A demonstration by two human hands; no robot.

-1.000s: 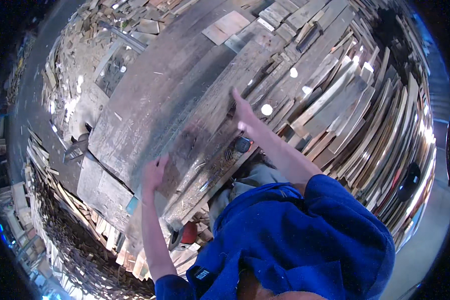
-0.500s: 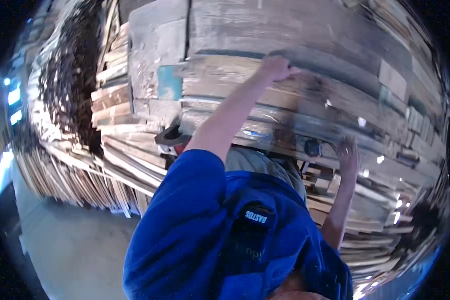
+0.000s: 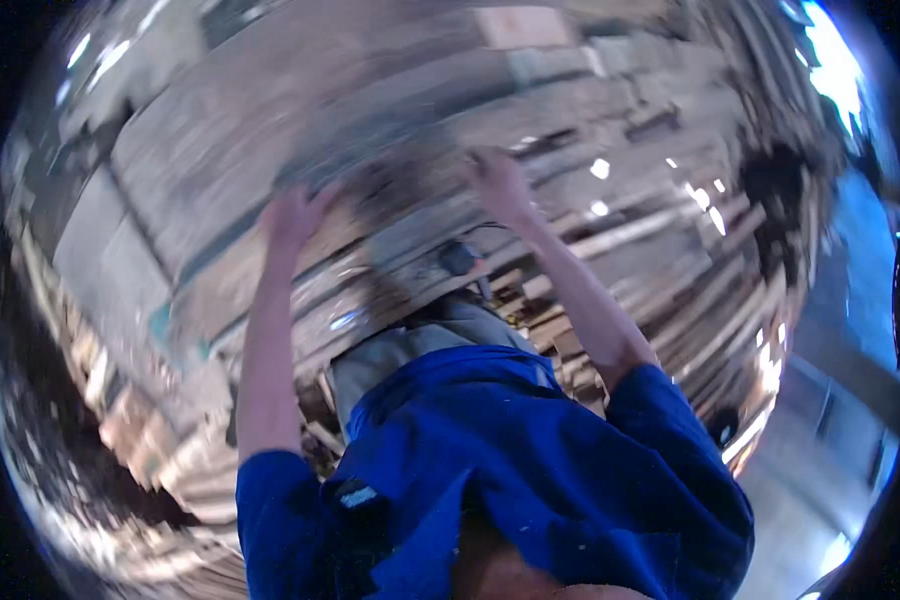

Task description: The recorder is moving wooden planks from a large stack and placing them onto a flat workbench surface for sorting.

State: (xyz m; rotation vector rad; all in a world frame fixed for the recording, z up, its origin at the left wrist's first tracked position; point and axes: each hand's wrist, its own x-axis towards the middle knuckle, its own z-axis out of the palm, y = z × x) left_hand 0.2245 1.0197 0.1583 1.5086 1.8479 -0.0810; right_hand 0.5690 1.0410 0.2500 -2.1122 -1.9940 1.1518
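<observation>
Both my hands are in front of me over wide, weathered wooden boards [image 3: 220,130], in a picture smeared by motion. My left hand [image 3: 295,215] is at the edge of a plank [image 3: 240,285], its thumb and fingers apart. To its right, my right hand [image 3: 502,188] is above the boards with its arm stretched forward. Its fingers are too blurred to read, and I see nothing clear in them. Between the hands and my waist sits a small dark object [image 3: 460,258] with an orange part, its kind unclear.
Stacked wood strips [image 3: 610,320] lie to the right, beside my right forearm. More wood pieces [image 3: 140,430] are piled at the left. A pale panel [image 3: 523,27] lies on the far boards. Grey floor [image 3: 770,480] shows at the lower right.
The view has swung, so the boards appear turned and shifted left. My left hand, earlier closed at a plank's edge, now has its fingers apart. My right hand has come forward, nearer the left.
</observation>
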